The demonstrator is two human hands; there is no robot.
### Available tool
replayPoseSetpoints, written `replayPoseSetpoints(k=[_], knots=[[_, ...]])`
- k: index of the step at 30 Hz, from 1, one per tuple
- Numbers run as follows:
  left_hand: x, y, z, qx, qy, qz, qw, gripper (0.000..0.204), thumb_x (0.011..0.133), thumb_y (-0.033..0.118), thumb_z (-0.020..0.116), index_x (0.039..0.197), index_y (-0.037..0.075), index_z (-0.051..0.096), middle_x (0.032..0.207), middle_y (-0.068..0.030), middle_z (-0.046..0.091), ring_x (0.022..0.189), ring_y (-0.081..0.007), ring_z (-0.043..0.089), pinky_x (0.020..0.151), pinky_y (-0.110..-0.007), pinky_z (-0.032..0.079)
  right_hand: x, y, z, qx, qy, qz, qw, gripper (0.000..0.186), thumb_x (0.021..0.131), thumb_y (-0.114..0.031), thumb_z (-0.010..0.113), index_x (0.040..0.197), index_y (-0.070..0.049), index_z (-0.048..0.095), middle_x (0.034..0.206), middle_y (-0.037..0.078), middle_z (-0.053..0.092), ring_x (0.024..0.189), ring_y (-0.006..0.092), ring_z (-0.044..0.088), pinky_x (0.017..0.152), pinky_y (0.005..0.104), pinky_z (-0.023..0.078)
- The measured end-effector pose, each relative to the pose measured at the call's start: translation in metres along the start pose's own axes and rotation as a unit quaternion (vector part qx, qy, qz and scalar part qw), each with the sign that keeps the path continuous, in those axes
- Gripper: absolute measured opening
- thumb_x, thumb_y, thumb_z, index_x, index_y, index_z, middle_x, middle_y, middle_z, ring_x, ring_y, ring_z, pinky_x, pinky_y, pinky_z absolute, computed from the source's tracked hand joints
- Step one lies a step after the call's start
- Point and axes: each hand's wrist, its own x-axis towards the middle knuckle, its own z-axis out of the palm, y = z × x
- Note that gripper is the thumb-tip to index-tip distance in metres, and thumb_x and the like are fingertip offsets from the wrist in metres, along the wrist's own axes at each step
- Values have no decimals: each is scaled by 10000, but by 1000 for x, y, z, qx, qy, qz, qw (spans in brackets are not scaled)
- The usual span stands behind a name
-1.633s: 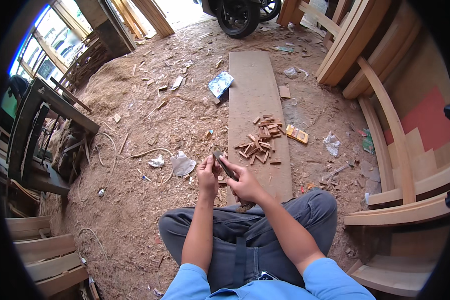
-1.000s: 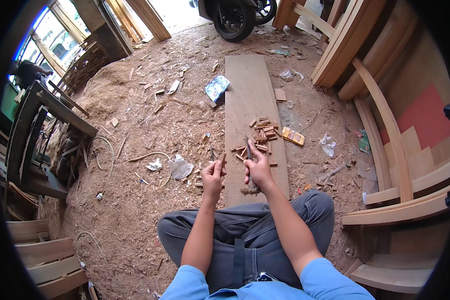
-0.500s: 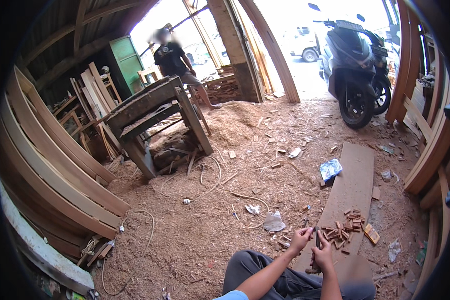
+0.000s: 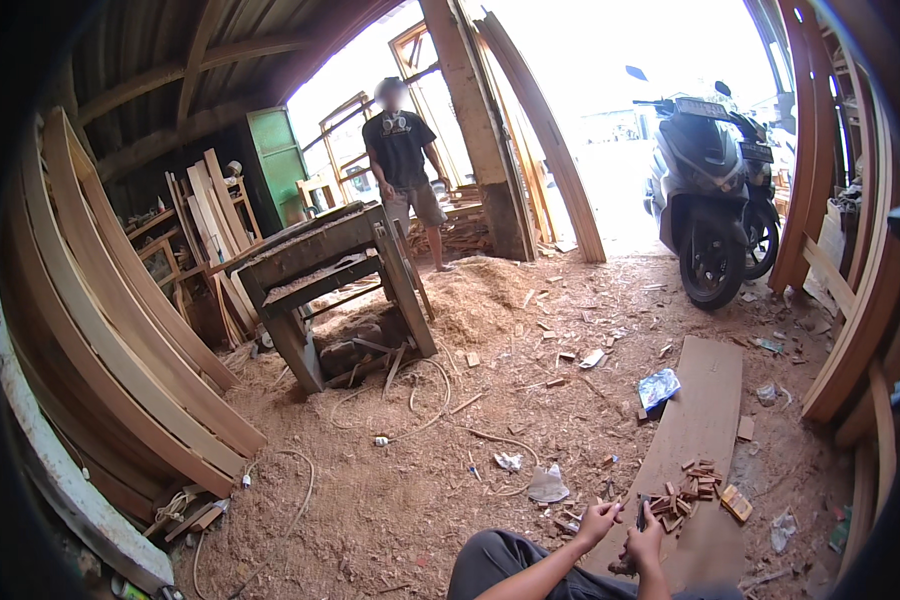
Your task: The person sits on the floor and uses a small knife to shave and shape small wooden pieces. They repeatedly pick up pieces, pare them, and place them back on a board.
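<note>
small wood piece (image 4: 623,500) pinched in left hand (image 4: 597,524), dark tool (image 4: 641,511) gripped in right hand (image 4: 646,544), lower right; now parted, apparently pausing contact.

A wide fisheye lens looks out from the wearer's head — ahead, somewhat left and slanting down. The left hand (image 4: 597,524) and right hand (image 4: 646,545) show small at the near right; the wooden table (image 4: 315,250) stands farther off at left, the scooter (image 4: 705,170) far right — straight edges bowing outward.
</note>
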Motion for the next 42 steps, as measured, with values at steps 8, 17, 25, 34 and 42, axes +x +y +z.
replayPoseSetpoints(k=[8, 17, 25, 34, 42], knots=[[5, -19, 0, 81, 0, -3, 997, 296, 974, 285, 603, 1046, 34, 742, 775, -16, 719, 719, -74, 634, 693, -253, 498, -10, -20, -3, -39, -15, 7, 999, 730, 753, 84, 514, 1470, -24, 426, 1167, 217, 665, 631, 193, 663, 542, 334, 539], [-1, -13, -2, 130, 10, -17, 991, 307, 955, 317, 610, 1055, 59, 743, 799, -30, 737, 746, -100, 673, 710, -273, 516, -13, -18, 2, -42, 5, -3, 999, 729, 754, 74, 491, 1471, -37, 423, 959, 224, 687, 576, 260, 680, 441, 386, 547], [7, -30, -5, 156, 12, -27, 987, 339, 936, 394, 599, 1018, 109, 763, 794, -22, 744, 740, -115, 681, 706, -301, 519, 0, 9, 5, -109, -15, -8, 994, 727, 712, 14, 571, 1429, 33, 452, 1207, 280, 644, 815, 301, 729, 667, 370, 580], [16, -52, -6, 175, 18, -13, 984, 336, 933, 412, 599, 1013, 133, 770, 796, -17, 745, 756, -145, 699, 717, -311, 526, -22, -35, -6, -33, -39, 71, 996, 722, 709, 5, 592, 1416, 50, 458, 1249, 285, 618, 993, 302, 699, 816, 370, 568], [9, -37, -7, 206, 2, -36, 978, 342, 940, 403, 587, 1063, 135, 761, 835, -29, 758, 789, -141, 708, 748, -298, 529, 4, 11, 7, -103, -7, -27, 994, 715, 692, -53, 641, 1379, 74, 489, 1312, 285, 575, 1207, 354, 592, 1026, 381, 459]])
